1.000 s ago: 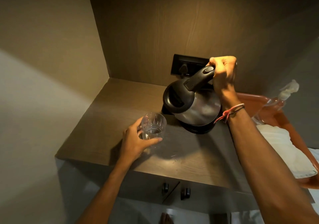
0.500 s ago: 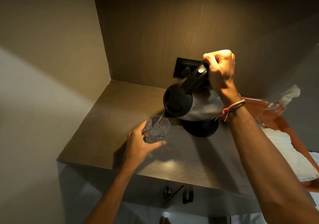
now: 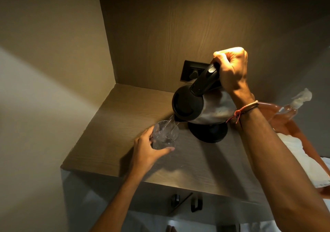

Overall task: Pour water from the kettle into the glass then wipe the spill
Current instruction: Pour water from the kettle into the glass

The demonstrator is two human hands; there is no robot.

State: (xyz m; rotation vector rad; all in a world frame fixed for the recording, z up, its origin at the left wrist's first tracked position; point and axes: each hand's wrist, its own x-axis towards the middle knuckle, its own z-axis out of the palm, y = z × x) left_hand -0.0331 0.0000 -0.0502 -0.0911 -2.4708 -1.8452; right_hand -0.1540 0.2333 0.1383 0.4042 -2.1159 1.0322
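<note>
A steel kettle (image 3: 214,110) with a black lid and handle hangs tilted to the left above its round black base (image 3: 209,132). My right hand (image 3: 232,69) grips the handle at the top. Water streams from the spout into a clear patterned glass (image 3: 165,135), which stands on the wooden counter (image 3: 125,117) just left of the base. My left hand (image 3: 146,151) is wrapped around the near side of the glass. A white cloth (image 3: 303,162) lies in an orange tray at the right.
The orange tray (image 3: 292,126) also holds a clear spray bottle (image 3: 292,106). A black wall socket (image 3: 192,70) sits behind the kettle. Walls close the counter at the left and back. Below the counter's front edge is a drawer front with dark handles (image 3: 185,202).
The kettle has lifted off its base and tipped further left. Water now runs into the glass. My left hand has stayed on the glass.
</note>
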